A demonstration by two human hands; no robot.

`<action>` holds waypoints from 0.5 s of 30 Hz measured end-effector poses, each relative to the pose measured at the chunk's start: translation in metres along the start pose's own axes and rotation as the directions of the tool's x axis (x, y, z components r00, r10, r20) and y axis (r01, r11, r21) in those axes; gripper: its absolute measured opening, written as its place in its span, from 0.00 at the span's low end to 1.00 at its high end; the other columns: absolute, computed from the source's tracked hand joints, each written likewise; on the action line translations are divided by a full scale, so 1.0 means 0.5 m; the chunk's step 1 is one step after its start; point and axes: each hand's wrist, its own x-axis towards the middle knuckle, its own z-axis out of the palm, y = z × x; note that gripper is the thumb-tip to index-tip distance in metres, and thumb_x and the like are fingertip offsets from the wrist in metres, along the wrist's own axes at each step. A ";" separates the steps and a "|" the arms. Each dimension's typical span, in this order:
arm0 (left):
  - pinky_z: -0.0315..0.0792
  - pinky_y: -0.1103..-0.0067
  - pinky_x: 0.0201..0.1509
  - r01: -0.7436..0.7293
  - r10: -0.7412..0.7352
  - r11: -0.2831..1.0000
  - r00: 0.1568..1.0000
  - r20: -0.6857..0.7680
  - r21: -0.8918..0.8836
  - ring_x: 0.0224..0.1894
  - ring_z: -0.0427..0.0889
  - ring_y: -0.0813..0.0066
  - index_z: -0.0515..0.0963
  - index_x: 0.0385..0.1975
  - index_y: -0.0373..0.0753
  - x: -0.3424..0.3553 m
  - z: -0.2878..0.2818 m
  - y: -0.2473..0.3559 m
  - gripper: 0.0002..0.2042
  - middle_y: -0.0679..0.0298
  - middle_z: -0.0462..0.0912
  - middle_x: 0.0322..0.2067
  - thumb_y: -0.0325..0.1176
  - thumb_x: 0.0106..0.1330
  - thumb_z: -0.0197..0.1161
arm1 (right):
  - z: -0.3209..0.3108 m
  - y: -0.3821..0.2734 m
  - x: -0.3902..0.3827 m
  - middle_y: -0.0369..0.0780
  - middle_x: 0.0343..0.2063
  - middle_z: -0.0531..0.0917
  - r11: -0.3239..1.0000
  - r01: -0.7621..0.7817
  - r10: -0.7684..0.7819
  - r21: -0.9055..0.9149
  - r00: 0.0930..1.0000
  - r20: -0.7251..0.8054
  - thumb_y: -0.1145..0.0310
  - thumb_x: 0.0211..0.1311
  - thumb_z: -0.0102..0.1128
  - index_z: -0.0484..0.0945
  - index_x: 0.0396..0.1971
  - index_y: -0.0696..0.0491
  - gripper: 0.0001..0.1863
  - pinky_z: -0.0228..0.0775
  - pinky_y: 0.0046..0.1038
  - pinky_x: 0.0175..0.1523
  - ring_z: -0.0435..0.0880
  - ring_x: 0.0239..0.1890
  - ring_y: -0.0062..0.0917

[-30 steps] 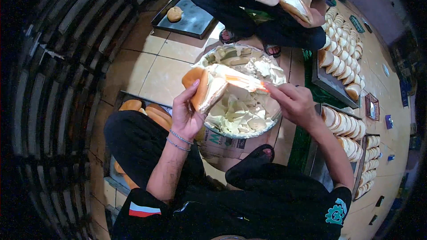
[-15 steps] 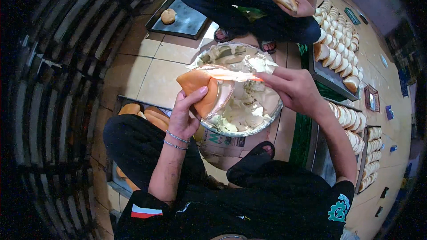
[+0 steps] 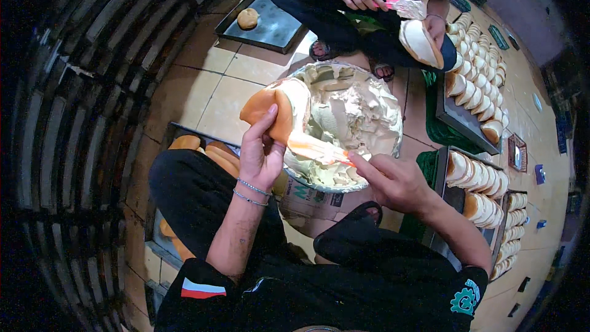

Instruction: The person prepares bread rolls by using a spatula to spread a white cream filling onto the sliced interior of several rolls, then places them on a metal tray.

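Observation:
A split brown bread bun (image 3: 268,110) is in my left hand (image 3: 263,147), thumb pressed on its crust. The bun's inner face, coated with pale cream, is turned toward a round tub (image 3: 401,124). In my right hand (image 3: 393,183) is the reddish-orange handle of a spatula (image 3: 319,149). Its blade is smeared with cream and lies at the lower edge of the bun. Below both hands, thick off-white cream (image 3: 359,107) fills the tub, heaped unevenly and reaching up its walls.
Opposite me a seated co-worker holds a pink spatula (image 3: 405,7) and a cream-covered bun (image 3: 421,43). Trays (image 3: 458,110) with rows of filled buns stand at the right. Plain buns (image 3: 216,158) lie in a tray beside my left knee. One bun (image 3: 247,18) sits on the far tray; dark slatted racks (image 3: 74,147) line the left.
My right hand and spatula have swept down from the bun's upper edge to its lower edge. The bun has tilted slightly. The co-worker's spatula has come off their bun, whose creamed face now shows.

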 end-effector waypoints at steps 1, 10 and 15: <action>0.73 0.68 0.65 -0.003 0.003 1.000 1.000 0.003 -0.001 0.57 0.78 0.65 0.72 0.57 0.31 -0.004 0.004 -0.001 0.17 0.56 0.78 0.54 0.29 0.70 0.59 | -0.009 0.005 -0.002 0.35 0.22 0.69 1.000 0.008 -0.008 0.007 1.000 0.022 0.75 0.53 0.60 0.76 0.57 0.56 0.27 0.71 0.27 0.22 0.75 0.21 0.23; 0.72 0.74 0.61 -0.412 0.328 0.829 0.906 0.269 0.378 0.56 0.77 0.71 0.66 0.61 0.34 -0.019 0.036 -0.031 0.30 0.60 0.76 0.54 0.20 0.57 0.69 | 0.011 0.009 0.029 0.33 0.23 0.75 0.469 -0.465 0.709 0.750 0.705 -0.006 0.69 0.72 0.52 0.77 0.53 0.57 0.14 0.63 0.19 0.24 0.70 0.20 0.14; 0.69 0.74 0.65 -0.721 0.542 0.354 0.678 0.497 0.596 0.61 0.73 0.68 0.62 0.65 0.33 -0.018 0.043 -0.052 0.34 0.58 0.72 0.60 0.22 0.57 0.69 | 0.006 -0.030 0.056 0.28 0.24 0.72 -0.122 -0.454 0.707 0.883 0.585 0.398 0.66 0.74 0.50 0.73 0.58 0.56 0.17 0.57 0.13 0.22 0.65 0.20 0.08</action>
